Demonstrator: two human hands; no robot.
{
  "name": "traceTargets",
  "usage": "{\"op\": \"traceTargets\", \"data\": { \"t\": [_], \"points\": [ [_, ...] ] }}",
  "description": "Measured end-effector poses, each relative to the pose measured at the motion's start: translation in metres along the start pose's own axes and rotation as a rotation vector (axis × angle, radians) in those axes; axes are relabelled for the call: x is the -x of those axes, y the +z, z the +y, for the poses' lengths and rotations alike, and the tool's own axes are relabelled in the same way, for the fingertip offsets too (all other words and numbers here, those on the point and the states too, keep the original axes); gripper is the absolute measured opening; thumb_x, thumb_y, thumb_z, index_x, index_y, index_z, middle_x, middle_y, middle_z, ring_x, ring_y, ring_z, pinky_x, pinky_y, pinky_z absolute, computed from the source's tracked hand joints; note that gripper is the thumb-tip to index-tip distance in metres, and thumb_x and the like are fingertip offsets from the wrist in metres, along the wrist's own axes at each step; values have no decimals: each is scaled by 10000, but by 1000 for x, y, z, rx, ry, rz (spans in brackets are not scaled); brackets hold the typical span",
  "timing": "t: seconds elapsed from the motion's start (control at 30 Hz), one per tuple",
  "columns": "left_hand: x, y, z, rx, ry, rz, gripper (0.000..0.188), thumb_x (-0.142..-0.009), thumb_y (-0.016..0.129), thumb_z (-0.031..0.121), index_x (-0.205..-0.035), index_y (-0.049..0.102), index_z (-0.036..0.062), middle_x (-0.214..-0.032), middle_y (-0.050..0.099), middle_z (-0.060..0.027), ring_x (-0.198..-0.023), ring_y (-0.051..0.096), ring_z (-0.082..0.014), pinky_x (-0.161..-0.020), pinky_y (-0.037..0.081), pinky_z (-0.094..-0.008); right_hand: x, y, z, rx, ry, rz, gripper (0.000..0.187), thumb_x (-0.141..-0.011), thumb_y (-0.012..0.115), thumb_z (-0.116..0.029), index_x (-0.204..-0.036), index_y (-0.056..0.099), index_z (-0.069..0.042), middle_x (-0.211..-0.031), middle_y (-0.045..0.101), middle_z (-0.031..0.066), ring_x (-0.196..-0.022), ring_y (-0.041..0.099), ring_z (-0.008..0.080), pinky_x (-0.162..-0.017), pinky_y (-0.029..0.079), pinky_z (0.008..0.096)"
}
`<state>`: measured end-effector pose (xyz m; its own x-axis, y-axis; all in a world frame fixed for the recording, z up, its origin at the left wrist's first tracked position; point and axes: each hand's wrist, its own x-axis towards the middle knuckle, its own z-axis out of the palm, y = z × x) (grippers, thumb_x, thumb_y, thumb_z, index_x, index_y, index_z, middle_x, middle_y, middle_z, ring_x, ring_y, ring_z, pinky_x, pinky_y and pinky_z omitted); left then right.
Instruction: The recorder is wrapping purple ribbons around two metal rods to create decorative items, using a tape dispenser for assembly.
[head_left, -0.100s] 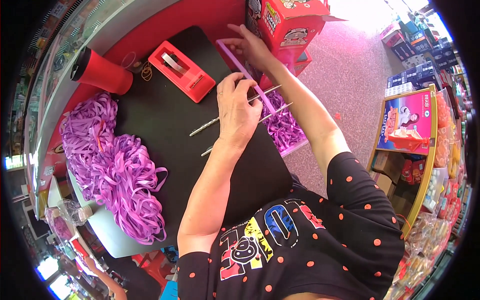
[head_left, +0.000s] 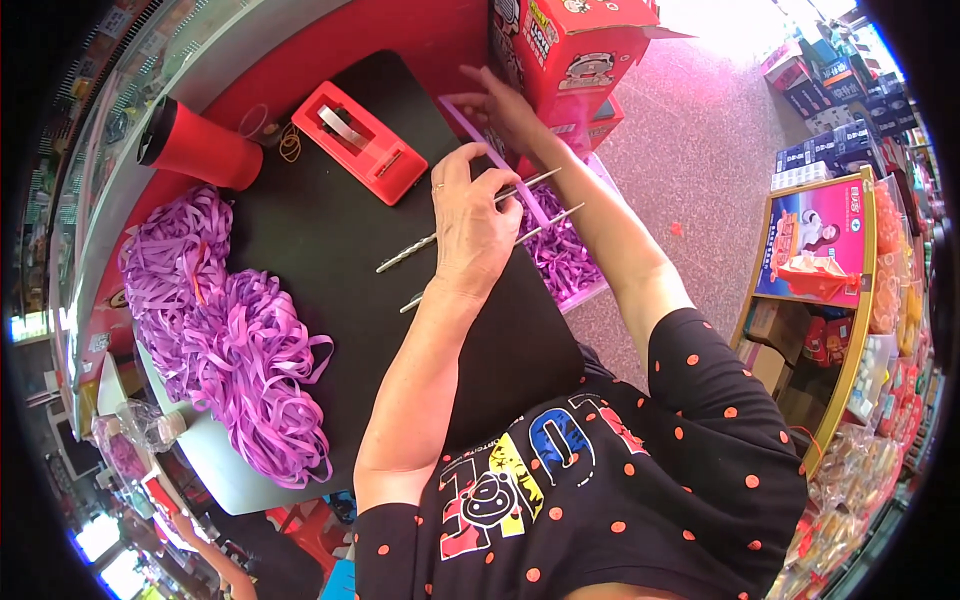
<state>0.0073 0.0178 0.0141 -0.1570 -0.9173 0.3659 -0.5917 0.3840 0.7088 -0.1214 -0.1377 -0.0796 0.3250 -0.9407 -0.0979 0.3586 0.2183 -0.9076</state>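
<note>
Heaped on the black desk (head_left: pixel 330 250), far left of the fingers (head_left: pixel 497 181): purple ribbon (head_left: pixel 235 345)! Lying closer, ahead-left of them: red tape dispenser (head_left: pixel 392 178). Pinching a purple strip (head_left: pixel 533 208) across two metal rods (head_left: pixel 410 252): left hand (head_left: pixel 468 225). Spread and blurred, fingers by the strip's far end: right hand (head_left: pixel 510 112), impossible to tell if gripping!

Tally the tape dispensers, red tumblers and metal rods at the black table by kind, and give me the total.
Tape dispenser: 1
Red tumbler: 1
Metal rods, passing under the left hand: 2
Total: 4
</note>
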Motion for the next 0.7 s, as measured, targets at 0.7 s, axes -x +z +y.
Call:
{"op": "traceTargets", "data": {
  "t": [0.7],
  "points": [
    [1, 2, -3, -16, 67, -41, 175, -670, 681, 33, -831, 726, 82, -1159, 560, -120, -1142, 478, -317, -962, 394, -399, 351, 32, 28, 599, -163, 454, 408, -1001, 343, -218, -1286, 505, 24, -989, 679, 93, -991, 551, 133, -952, 369, 311]
  ]
}}
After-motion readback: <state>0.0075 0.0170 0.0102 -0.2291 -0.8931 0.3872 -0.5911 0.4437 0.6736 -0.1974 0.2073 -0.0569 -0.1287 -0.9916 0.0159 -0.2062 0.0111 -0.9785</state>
